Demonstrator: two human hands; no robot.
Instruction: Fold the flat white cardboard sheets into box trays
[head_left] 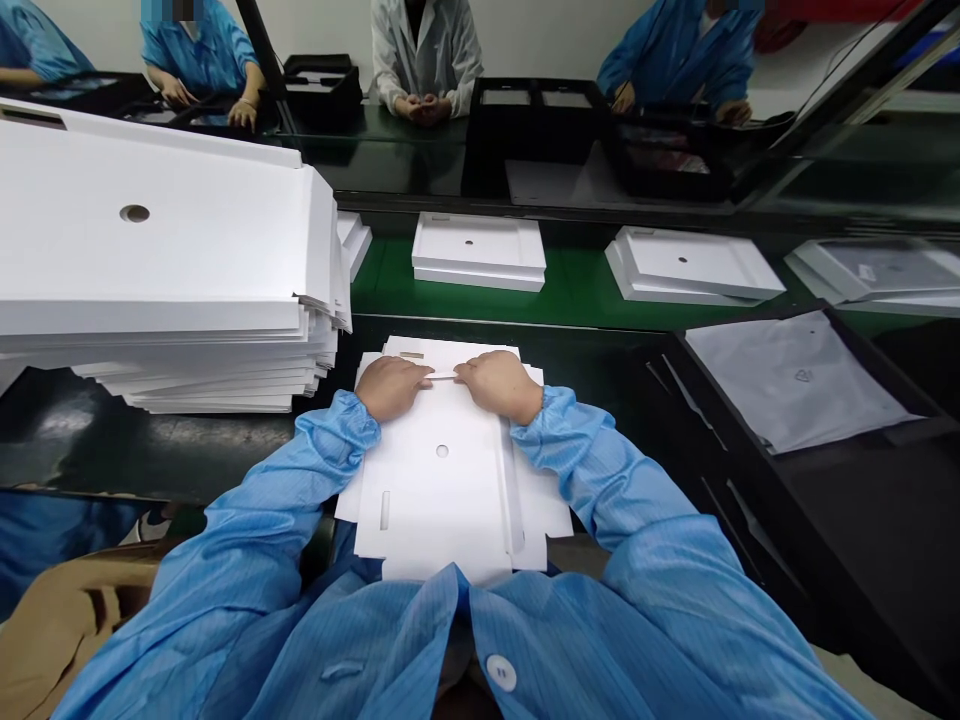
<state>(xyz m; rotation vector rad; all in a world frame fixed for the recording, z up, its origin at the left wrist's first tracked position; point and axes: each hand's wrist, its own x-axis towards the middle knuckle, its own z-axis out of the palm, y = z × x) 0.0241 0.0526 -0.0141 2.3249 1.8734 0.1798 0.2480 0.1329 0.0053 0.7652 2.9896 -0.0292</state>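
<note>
A white die-cut cardboard sheet (442, 500) lies on the table in front of me, with a round hole near its middle and slots by its edges. At its far end, my left hand (394, 387) is closed with the fingertips pressed at the crease of the far flap. My right hand (500, 385) presses at the same crease from the other side, fingers bent and closed. The thumbs are mostly hidden. More white cardboard (551, 500) sticks out from under the sheet on both sides.
A tall stack of white cardboard sheets (150, 250) stands at left. Folded white trays (480, 245) sit on a green belt (574, 285) beyond me. At right is a black bin (847, 480) with a grey plastic bag (802, 380). Several co-workers stand across the line.
</note>
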